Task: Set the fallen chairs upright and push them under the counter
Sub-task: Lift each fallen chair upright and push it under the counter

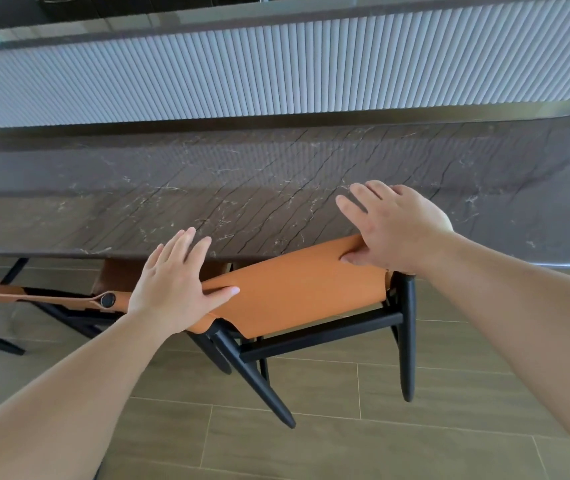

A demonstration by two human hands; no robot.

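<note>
A: Status?
B: Orange chair upright, seat tucked under the counter ahead of both hands. Left hand and right hand: fingers straight, thumbs resting on its backrest, no grip.
A: Remaining?
B: Second chair beyond left hand looks upright, partly tucked. Can't tell more.

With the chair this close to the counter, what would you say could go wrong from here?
1. The fingers of the right hand and the left hand reach over the orange backrest toward the marble counter edge; pushing further might pinch them.
2. The backrest sits about level with that edge, so it may scrape or jam.
3. A second chair stands close on the left; the black legs could catch it.
</note>
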